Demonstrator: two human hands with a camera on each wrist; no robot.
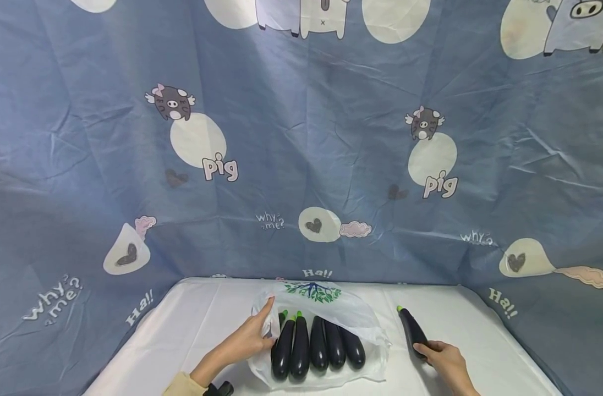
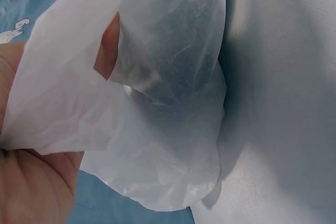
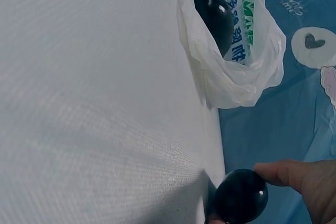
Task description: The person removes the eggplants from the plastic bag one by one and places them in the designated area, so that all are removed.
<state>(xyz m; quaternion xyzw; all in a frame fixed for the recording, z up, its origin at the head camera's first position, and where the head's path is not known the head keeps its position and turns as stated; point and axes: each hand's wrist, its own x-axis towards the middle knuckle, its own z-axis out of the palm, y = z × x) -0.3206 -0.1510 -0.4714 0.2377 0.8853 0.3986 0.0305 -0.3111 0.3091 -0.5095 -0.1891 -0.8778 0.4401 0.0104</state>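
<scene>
A white plastic bag (image 1: 376, 363) lies on the table with its mouth towards me, and several dark eggplants (image 1: 300, 349) show side by side in it. My left hand (image 1: 249, 336) grips the bag's left edge. In the left wrist view the bag's film (image 2: 68, 77) covers much of that hand, and a finger shows through a gap. To the right of the bag, my right hand (image 1: 447, 360) holds a single eggplant (image 1: 412, 329) by its blunt near end, its green stem pointing away. In the right wrist view, thumb and fingers pinch this eggplant's round end (image 3: 241, 196).
The table (image 1: 202, 313) has a white cover. Behind it hangs a blue cloth (image 1: 281, 165) printed with pigs and words. A small black object (image 1: 225, 388) shows at the near edge beside my left wrist.
</scene>
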